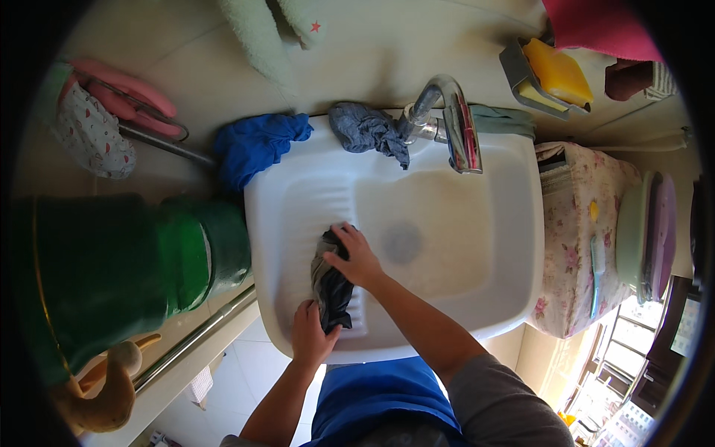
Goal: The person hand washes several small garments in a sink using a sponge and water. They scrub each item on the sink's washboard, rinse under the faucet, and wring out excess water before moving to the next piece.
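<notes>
A wet-looking dark and grey cloth (335, 285) lies bunched on the ribbed washboard part of a white laundry sink (516, 279). My right hand (353, 257) presses on its upper end with fingers spread. At the lower end, my left hand (314, 333) grips the cloth between thumb and fingers. Cloudy water (441, 223) stands in the basin to the right. A chrome faucet (463, 134) arches over the far side. Beside its base a grey cloth (366, 131) lies on the rim, and a blue cloth (257, 145) hangs over the far left corner.
Green plastic containers (100, 274) stand left of the sink, near a metal rail (195, 335). A flowered fabric cover (575, 246) with a teal brush (596, 274) on it is at the right. A grey holder (519, 78) with a yellow sponge (558, 72) is on the wall.
</notes>
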The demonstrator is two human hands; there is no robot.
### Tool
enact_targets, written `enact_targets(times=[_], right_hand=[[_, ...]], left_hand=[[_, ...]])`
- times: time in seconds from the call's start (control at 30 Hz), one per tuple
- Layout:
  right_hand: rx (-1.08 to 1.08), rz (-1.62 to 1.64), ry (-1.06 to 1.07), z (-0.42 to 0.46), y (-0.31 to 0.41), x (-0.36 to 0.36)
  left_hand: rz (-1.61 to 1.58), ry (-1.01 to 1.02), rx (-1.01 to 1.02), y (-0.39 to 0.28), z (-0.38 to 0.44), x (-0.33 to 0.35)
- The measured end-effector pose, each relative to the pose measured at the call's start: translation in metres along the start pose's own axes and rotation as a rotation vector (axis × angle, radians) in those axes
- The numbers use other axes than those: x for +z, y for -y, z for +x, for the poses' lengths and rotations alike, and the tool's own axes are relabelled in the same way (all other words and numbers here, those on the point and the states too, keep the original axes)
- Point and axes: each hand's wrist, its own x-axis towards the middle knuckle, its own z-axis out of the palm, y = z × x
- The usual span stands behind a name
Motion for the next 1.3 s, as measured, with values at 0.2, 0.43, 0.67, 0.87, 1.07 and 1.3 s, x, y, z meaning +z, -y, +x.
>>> enact_targets(times=[0.2,0.43,0.67,0.87,1.07,1.3], right_hand=[[0.731,0.346,-0.756,-0.049,-0.13,-0.069],[1.091,1.157,-0.323,-0.071,-0.085,-0.055],[-0.016,-0.093,-0.089,-0.037,0.042,-0.016],[0.162,-0.448,-0.134,0.012,0.048,0.002],[-0.426,-0.29,0.148,-0.074,0.08,-0.003],[-0.15,-0.474,-0.185,0.049,0.045,0.019]], left_hand=[[-0.464,-0.123,-0.275,0.001,0.009,-0.025],[-0.014,-0.029,0.09,-0.004,0.006,-0.037],[-0.048,0.047,0.128,0.004,0.0,-0.013],[0.08,0.056,0.08,-0.004,0.004,-0.001],[0.13,-0.005,0.016,0.033,0.012,0.028],[0.136,0.155,0.051,0.022,0.033,0.01]])
